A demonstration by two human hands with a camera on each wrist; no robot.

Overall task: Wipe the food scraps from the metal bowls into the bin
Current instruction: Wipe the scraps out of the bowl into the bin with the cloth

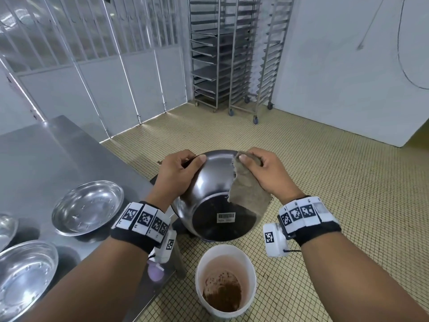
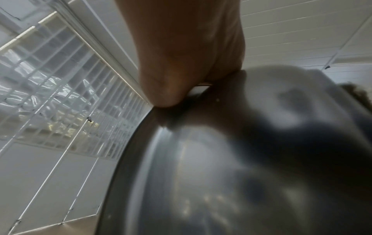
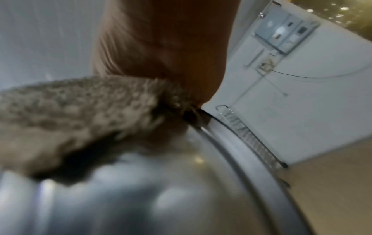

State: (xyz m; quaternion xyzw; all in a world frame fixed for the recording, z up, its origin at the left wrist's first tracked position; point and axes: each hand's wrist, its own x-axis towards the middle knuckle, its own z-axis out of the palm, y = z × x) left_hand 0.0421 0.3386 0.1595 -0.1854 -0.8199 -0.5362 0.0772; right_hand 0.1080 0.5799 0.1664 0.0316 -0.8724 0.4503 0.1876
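Note:
I hold a large metal bowl (image 1: 210, 182) tipped so its flat bottom with a barcode sticker faces me, above the floor in front of the white bin (image 1: 226, 277). My left hand (image 1: 180, 169) grips the bowl's far left rim, thumb on the outside. My right hand (image 1: 260, 169) pinches a brown-grey cloth (image 1: 248, 189) against the far right rim; the cloth hangs down the outer wall. The bowl's inside is hidden. The left wrist view shows the bowl (image 2: 241, 159) under my thumb; the right wrist view shows the cloth (image 3: 70, 111) draped on the bowl (image 3: 161, 198).
The bin holds brown scraps (image 1: 221, 291) at its bottom. A steel table (image 1: 58, 154) on my left carries shallow metal bowls (image 1: 89, 206) (image 1: 24, 275). Wheeled tray racks (image 1: 232, 54) stand at the back wall. The floor (image 1: 336, 182) is small yellow tiles.

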